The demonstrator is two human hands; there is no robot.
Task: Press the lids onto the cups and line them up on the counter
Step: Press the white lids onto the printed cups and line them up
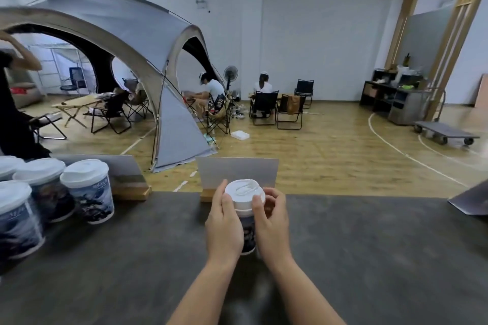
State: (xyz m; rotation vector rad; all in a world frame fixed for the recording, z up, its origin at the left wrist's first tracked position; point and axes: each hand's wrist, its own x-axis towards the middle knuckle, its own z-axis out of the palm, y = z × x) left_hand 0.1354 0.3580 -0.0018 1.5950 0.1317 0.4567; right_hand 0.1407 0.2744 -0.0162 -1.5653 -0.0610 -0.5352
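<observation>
1. Your landmark is the cup standing upright on the dark counter, straight ahead of you near the counter's far edge. Its long axis runs vertically, and the white lid sits on top of it.
2. Your left hand wraps the cup's left side, fingers curled round it, thumb up against the lid's rim.
3. Your right hand mirrors it on the cup's right side, fingers curled at the lid's edge. Both hands are equally near; the lid lies just above your fingertips.
4. Whether the lid is fully seated cannot be told; the next press likely goes straight down along the cup's axis.
5. Well to the left of the cup, a group of lidded cups stands close together on the counter, the probable line to join.
6. Just behind the cup stands a small card sign in a wooden base.
7. Beyond the cup lies a wood-floored room with a large grey tent, folding chairs, and seated people.
</observation>
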